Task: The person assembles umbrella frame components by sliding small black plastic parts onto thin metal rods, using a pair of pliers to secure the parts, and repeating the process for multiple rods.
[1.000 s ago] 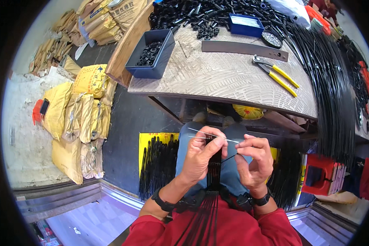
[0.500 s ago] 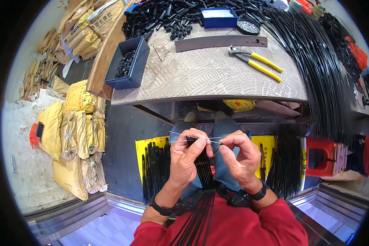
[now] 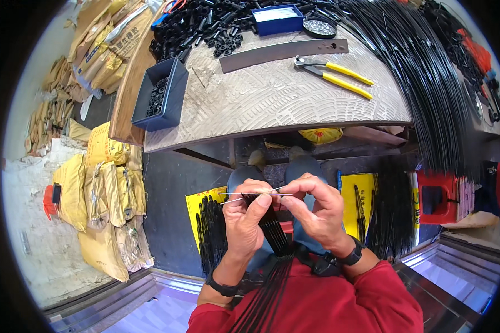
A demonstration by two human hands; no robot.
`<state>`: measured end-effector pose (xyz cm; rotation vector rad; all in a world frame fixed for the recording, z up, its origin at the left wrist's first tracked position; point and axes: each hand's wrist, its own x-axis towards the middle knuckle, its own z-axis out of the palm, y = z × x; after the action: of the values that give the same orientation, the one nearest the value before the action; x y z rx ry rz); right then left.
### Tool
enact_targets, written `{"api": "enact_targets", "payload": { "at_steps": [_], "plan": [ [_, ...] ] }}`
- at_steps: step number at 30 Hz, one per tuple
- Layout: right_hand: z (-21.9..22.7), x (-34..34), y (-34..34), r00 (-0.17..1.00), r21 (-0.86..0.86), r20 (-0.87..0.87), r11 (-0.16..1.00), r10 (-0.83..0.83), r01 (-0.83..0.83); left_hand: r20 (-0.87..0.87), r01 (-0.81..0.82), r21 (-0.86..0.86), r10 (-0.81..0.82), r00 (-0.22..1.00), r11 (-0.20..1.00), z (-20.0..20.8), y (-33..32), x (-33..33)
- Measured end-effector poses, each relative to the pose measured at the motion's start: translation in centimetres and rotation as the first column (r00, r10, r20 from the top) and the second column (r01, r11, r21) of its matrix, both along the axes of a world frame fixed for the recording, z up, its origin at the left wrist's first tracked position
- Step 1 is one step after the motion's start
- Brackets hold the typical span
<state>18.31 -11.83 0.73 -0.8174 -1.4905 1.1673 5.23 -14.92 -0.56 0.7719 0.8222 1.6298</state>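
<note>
Clamps thin, straight, silvery metal wires (image 3: 230, 193) between fingers of the left hand (image 3: 245, 225), beside slim black strands (image 3: 273, 227), nearer than the pale textured worktop (image 3: 250, 105). Holds fingers of the right hand (image 3: 321, 213) together at the wires' right ends; cannot tell on what.

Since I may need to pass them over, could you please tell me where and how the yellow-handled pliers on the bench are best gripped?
Probably by both yellow handles, coming from the near right: they extend that way, slightly spread apart, while the metal head points left.
</note>
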Motion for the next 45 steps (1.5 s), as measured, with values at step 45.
{"api": "enact_targets", "payload": {
  "at_steps": [45],
  "plan": [
    [2.9, 5.5, 42.9, -0.027, 0.382, 0.924, 0.924, -0.381, 0.018, 0.128, 0.098, -0.399, -0.05, 0.991, 0.912, -3.0, 3.8, -1.1]
  ]
}}
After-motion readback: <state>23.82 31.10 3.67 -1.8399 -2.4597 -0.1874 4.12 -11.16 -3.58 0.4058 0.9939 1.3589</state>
